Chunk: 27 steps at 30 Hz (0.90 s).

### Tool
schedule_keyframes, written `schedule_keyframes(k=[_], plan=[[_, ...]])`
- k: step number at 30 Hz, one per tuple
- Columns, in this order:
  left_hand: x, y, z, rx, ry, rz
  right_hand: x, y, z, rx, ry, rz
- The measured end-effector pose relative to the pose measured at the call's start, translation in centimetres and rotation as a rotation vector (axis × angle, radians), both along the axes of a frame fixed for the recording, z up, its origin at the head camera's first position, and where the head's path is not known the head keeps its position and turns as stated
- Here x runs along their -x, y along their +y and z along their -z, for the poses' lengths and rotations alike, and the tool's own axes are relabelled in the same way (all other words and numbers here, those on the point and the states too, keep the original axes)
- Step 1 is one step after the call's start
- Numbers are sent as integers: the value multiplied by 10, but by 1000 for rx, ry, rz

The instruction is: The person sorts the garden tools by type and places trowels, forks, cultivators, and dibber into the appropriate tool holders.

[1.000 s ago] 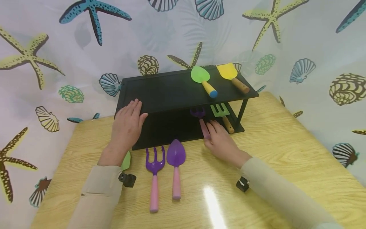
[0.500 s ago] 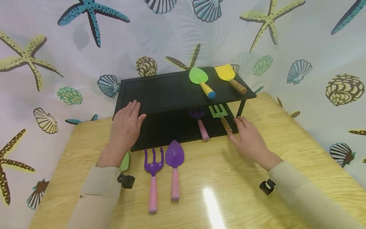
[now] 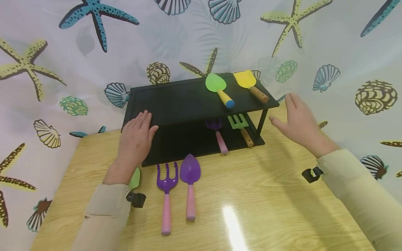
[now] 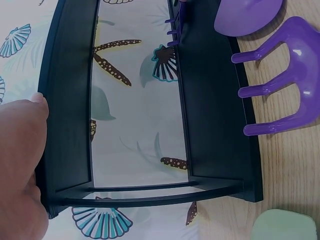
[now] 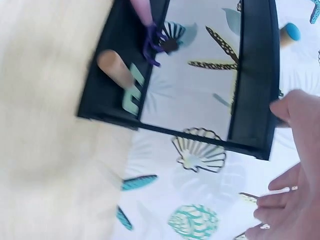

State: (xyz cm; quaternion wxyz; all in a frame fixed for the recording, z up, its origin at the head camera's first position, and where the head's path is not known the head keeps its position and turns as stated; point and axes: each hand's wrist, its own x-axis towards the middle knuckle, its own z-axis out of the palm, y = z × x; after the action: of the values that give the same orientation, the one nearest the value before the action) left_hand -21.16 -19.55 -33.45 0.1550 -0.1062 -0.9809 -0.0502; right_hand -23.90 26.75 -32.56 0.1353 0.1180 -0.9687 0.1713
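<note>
My left hand (image 3: 135, 141) rests with straight fingers on the front left corner of a black two-tier rack (image 3: 176, 101). Raised beside the rack's right end is my right hand (image 3: 301, 125), thumb apart from the fingers, holding nothing. On the lower tier lie a purple hand fork (image 3: 221, 142) with a pink handle and a green hand fork (image 3: 246, 137) with a wooden handle. The upper tier bears a green trowel (image 3: 215, 82) with a yellow, blue-tipped handle and a yellow shovel (image 3: 245, 79) with a wooden handle.
In front of the rack, a larger purple fork (image 3: 166, 184) and a purple trowel (image 3: 190, 170) lie on the wooden table (image 3: 251, 195). A green blade (image 3: 135, 178) shows partly from under the left forearm. Behind the rack hangs a sea-patterned cloth (image 3: 185, 38).
My right hand has left the small purple fork's handle, passed the green fork's handle, and risen to the right of the rack. The left hand stays on the upper tier.
</note>
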Motion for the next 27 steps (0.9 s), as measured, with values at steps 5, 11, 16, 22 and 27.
schedule_keyframes(k=[5, 11, 16, 22, 27], plan=[[0, 0, 0, -6, -5, -1, 10, -4, -17, -102, 9, -77], [0, 1, -1, -14, -14, -7, 25, -9, -21, -208, -110, -136], [0, 3, 0, -4, -16, -8, 35, -8, -19, -242, -160, -174], [0, 2, -1, 4, 3, -6, 41, -8, -22, -235, -201, -201], [0, -2, -2, 23, -4, -3, 43, -11, -19, -245, -217, -211]])
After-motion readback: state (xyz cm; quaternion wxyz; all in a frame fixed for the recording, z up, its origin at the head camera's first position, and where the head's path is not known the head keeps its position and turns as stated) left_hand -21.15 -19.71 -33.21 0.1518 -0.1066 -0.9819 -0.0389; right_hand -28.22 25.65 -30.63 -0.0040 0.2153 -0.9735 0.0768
